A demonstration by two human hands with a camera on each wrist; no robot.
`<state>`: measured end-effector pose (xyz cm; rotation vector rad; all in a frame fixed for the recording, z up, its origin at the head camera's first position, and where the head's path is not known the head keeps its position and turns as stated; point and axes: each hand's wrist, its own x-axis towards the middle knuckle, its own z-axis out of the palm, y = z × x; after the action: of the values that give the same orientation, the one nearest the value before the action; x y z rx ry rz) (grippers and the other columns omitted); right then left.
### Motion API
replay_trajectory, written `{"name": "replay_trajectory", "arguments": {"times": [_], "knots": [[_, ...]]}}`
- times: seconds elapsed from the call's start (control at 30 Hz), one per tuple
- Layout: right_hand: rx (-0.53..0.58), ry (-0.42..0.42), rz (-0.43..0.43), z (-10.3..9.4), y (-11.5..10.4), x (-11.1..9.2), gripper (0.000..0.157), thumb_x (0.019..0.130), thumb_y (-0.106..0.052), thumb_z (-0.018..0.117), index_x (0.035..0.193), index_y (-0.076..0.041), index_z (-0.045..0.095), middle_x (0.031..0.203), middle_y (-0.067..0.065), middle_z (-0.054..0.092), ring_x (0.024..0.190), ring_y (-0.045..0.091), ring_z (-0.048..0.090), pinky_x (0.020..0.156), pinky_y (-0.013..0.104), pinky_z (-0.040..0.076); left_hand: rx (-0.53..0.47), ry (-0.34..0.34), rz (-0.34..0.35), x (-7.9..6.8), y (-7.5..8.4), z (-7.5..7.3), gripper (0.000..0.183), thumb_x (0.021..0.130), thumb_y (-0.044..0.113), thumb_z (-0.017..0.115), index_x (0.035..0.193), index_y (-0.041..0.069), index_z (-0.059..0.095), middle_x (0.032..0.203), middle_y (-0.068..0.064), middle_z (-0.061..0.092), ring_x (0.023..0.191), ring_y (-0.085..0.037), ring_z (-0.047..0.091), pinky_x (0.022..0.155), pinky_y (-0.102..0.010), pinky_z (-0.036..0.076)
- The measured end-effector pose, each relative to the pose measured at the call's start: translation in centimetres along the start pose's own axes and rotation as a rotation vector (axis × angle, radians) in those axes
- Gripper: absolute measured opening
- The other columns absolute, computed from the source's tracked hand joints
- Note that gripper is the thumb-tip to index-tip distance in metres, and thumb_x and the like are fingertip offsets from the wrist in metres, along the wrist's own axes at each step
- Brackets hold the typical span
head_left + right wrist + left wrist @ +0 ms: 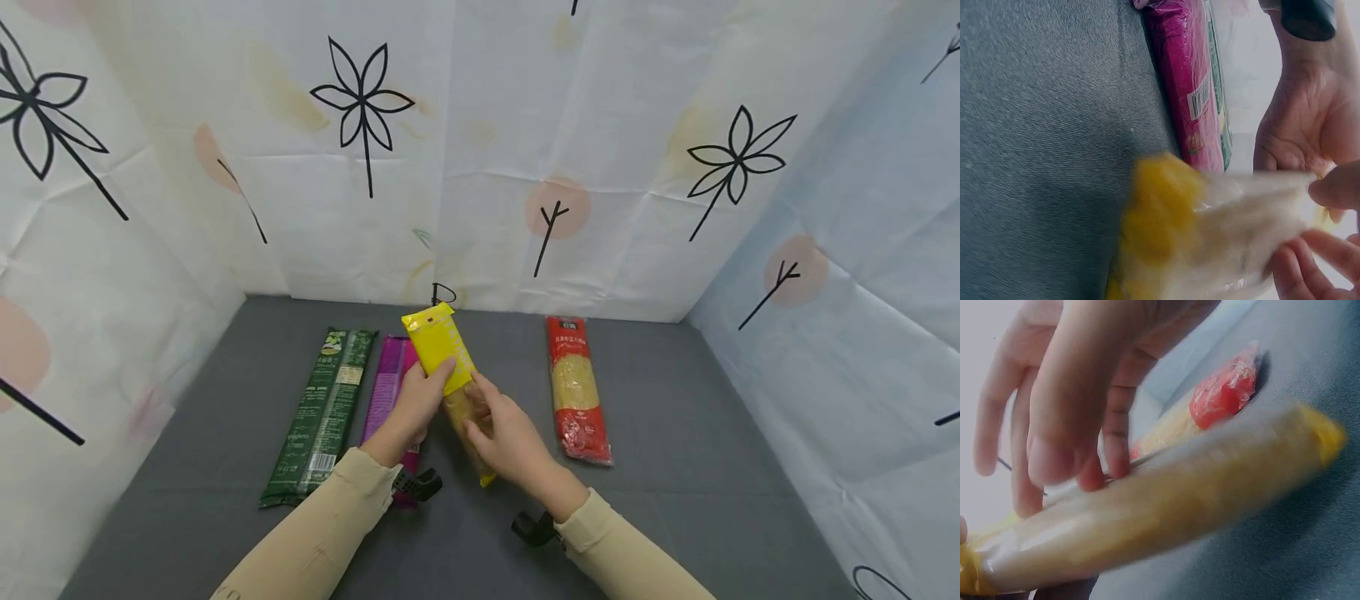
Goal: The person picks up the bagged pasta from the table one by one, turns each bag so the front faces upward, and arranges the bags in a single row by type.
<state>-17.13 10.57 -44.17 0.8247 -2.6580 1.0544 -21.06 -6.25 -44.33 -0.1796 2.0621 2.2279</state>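
A yellow noodle pack [437, 337] with a clear lower part slants above the table. My left hand [415, 403] grips its upper half, the thumb lying across the front. Against the clear part, the right hand [516, 437] touches the pack with loosely extended fingers [1088, 478]. The pack's lower yellow end [1163, 200] hangs free and is blurred in the right wrist view. Behind the left hand lies a purple pack [388, 379], partly covered. Left of that is a long dark green pack [318, 417] with a barcode.
On the right side of the grey table [675, 433] lies a red noodle pack [576, 383] with a clear middle window. White patterned cloth [480, 133] stands as walls at the back and both sides. Each wrist carries a black camera mount.
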Motion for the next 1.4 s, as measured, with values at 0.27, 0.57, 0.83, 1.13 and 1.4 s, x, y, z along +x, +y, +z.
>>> {"name": "replay_trajectory", "arguments": {"times": [0.27, 0.57, 0.83, 1.13, 1.4], "knots": [[0.21, -0.021, 0.169, -0.4, 1.4, -0.3, 0.068, 0.094, -0.015, 0.065, 0.151, -0.017, 0.03, 0.124, 0.004, 0.058, 0.091, 0.013, 0.061, 0.076, 0.032, 0.054, -0.01, 0.011, -0.022, 0.2, -0.5, -0.4, 0.051, 0.097, 0.045, 0.055, 0.129, 0.006, 0.05, 0.116, -0.015, 0.06, 0.098, -0.027, 0.062, 0.082, -0.044, 0.053], [0.518, -0.25, 0.444, -0.8, 2.8, -1.0, 0.06, 0.099, -0.039, 0.055, 0.146, -0.007, 0.035, 0.122, 0.013, 0.058, 0.104, 0.025, 0.061, 0.082, 0.043, 0.053, -0.022, -0.054, 0.003, 0.3, -0.1, -0.7, 0.051, 0.097, 0.045, 0.054, 0.133, 0.009, 0.047, 0.119, -0.015, 0.057, 0.103, -0.029, 0.059, 0.089, -0.046, 0.05], [0.743, -0.238, 0.537, -0.6, 2.2, -1.3, 0.043, 0.103, -0.025, 0.048, 0.136, 0.001, 0.035, 0.116, 0.018, 0.056, 0.092, 0.025, 0.063, 0.072, 0.042, 0.056, 0.2, -0.067, 0.021, 0.5, -1.0, -0.3, 0.044, 0.1, 0.028, 0.054, 0.136, 0.007, 0.04, 0.119, -0.014, 0.058, 0.102, -0.025, 0.06, 0.091, -0.045, 0.049], [0.728, 0.0, 0.553, -0.2, 3.5, -0.9, 0.037, 0.105, -0.019, 0.043, 0.134, 0.002, 0.031, 0.118, 0.024, 0.047, 0.095, 0.03, 0.062, 0.071, 0.043, 0.057, 0.26, -0.216, 0.038, -0.3, -3.2, 1.4, 0.072, 0.096, 0.018, 0.061, 0.154, 0.01, 0.019, 0.128, -0.018, 0.055, 0.1, -0.025, 0.062, 0.081, -0.04, 0.053], [0.691, 0.095, 0.677, 0.0, 5.3, -0.5, 0.035, 0.105, -0.019, 0.043, 0.133, -0.001, 0.033, 0.12, 0.022, 0.045, 0.096, 0.031, 0.06, 0.071, 0.042, 0.056, 0.316, -0.324, 0.052, -1.3, -5.1, 2.9, 0.073, 0.092, 0.014, 0.066, 0.152, 0.005, 0.024, 0.125, -0.017, 0.054, 0.098, -0.023, 0.062, 0.078, -0.038, 0.054]]}}
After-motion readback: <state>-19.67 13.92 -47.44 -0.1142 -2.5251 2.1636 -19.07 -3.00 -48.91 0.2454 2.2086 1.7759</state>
